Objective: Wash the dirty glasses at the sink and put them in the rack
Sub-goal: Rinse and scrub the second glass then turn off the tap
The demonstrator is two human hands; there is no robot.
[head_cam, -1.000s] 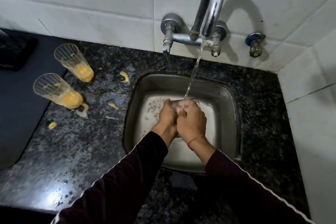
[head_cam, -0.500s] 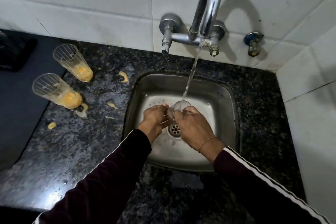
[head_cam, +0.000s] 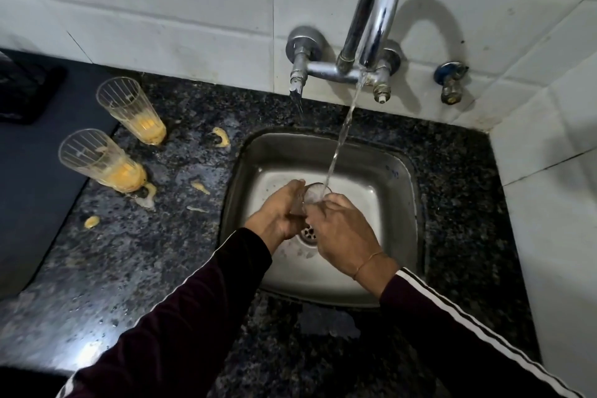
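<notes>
Both hands on clear glass (head_cam: 315, 195) over steel sink (head_cam: 400, 171): left hand (head_cam: 277, 213) and right hand (head_cam: 342, 233) wrapped round it, tap stream (head_cam: 342, 136) pouring in. Two juice-stained glasses (head_cam: 106, 158) upright on granite counter (head_cam: 129, 252).

Two glasses (head_cam: 119, 139) on counter (head_cam: 155, 255) left of sink (head_cam: 400, 171); tap (head_cam: 371, 29) behind.

Glossy chrome tap (head_cam: 371, 22), brushed steel sink (head_cam: 400, 171), polished speckled granite counter (head_cam: 135, 255), matt white wall tiles (head_cam: 161, 10).

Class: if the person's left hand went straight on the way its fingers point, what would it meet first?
The left hand already touches the glass under the water stream; past that, probably the right hand, though depth is unclear.
</notes>
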